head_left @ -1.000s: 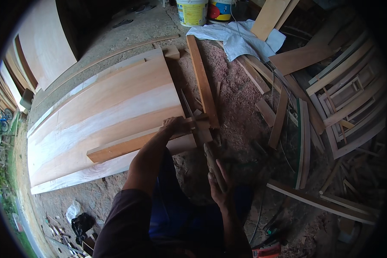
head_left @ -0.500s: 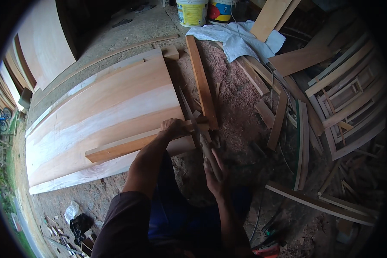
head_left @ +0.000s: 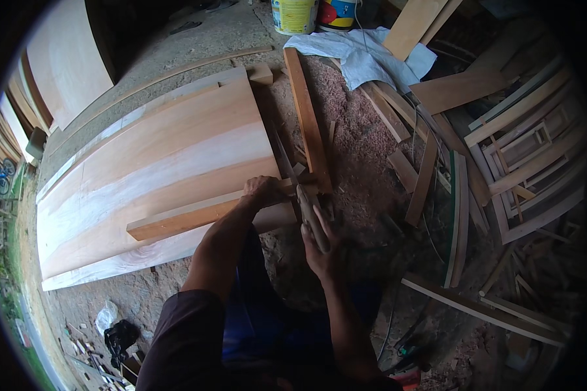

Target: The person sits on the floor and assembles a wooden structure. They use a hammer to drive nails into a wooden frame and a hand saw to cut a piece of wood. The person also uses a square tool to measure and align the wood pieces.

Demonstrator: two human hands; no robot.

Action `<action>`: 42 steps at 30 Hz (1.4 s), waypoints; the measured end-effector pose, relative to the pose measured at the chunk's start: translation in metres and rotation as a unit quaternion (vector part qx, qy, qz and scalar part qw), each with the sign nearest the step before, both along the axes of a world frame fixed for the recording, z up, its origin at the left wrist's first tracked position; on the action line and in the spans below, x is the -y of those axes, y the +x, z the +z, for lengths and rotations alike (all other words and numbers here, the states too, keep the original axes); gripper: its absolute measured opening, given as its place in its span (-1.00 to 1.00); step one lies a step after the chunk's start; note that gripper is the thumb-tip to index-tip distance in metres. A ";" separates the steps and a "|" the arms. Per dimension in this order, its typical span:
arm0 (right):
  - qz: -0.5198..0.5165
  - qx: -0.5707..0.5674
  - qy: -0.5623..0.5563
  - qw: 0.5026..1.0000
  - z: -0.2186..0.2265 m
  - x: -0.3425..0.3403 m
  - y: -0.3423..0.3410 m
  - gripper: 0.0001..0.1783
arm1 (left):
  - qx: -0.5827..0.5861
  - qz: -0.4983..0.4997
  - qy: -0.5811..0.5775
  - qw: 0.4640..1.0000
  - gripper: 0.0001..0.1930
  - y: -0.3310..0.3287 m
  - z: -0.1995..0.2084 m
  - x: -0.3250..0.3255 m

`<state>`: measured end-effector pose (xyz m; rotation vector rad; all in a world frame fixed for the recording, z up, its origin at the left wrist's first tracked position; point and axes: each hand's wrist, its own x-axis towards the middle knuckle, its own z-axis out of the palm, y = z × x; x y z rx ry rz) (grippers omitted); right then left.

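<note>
I have the broad wooden panel (head_left: pixel 176 150) as my reference; the squared beam (head_left: pixel 182 220) lies along its near part, the right end running out past the panel's right edge; my left hand (head_left: pixel 261 191) is clasped over the beam close to that edge; my right hand (head_left: pixel 324 257), just beyond the panel's near right corner, has its fingers wrapped about the handle of the handsaw (head_left: pixel 312 218); the blade points away from me, crossing the beam's end just right of the panel, though I cannot tell how deep the teeth sit; to the panel's right I see a reddish timber (head_left: pixel 308 117), then wood shavings (head_left: pixel 355 117); a small block (head_left: pixel 261 73) sits by its far right corner; a black plastic bag (head_left: pixel 119 339) lies off its near side.
</note>
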<state>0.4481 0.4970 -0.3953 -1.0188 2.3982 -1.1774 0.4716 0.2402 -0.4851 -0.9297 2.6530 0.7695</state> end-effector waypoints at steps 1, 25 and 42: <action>0.007 -0.007 0.006 1.000 0.000 0.003 0.002 -0.44 | -0.006 -0.001 -0.008 1.000 -0.29 0.004 -0.009 0.004; 0.000 0.079 -0.088 0.993 0.011 -0.097 0.064 -0.47 | -0.013 0.003 0.002 1.000 -0.32 0.008 -0.022 0.002; -0.019 -0.043 0.020 0.999 -0.002 0.029 -0.004 -0.42 | -0.015 0.002 -0.014 1.000 -0.29 0.005 -0.022 0.005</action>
